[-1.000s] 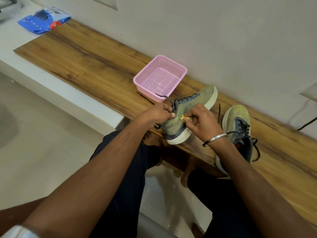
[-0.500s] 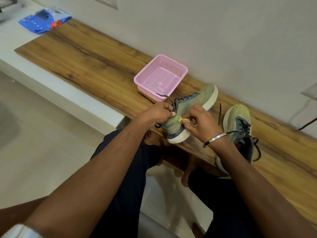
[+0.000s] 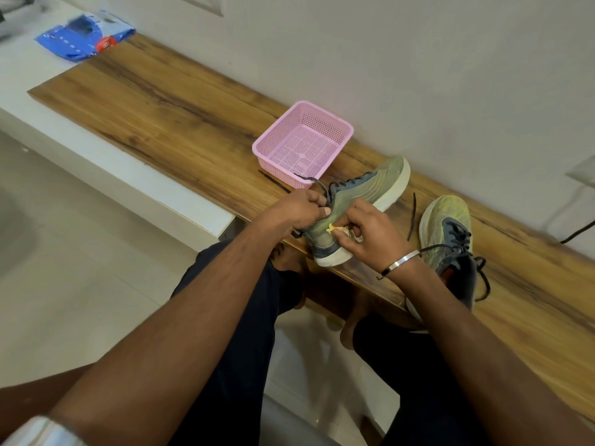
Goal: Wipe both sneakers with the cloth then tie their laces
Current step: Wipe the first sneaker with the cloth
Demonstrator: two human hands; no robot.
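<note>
Two olive-green sneakers with grey collars and dark laces sit on the wooden bench. The left sneaker is tipped on its side, sole toward the right. My left hand grips it at the collar, near the loose lace. My right hand pinches a small yellow cloth and presses it against the sneaker's side near the heel. The second sneaker stands upright to the right, its heel hidden behind my right forearm, its laces untied.
An empty pink mesh basket stands just behind the left sneaker, close to the wall. A blue packet lies on the white ledge at the far left. A dark cable runs along the wall at right. My knees are under the bench's front edge.
My right hand has slid the cloth a little down and back along the sneaker's side toward the heel. My left hand keeps its hold on the collar.
</note>
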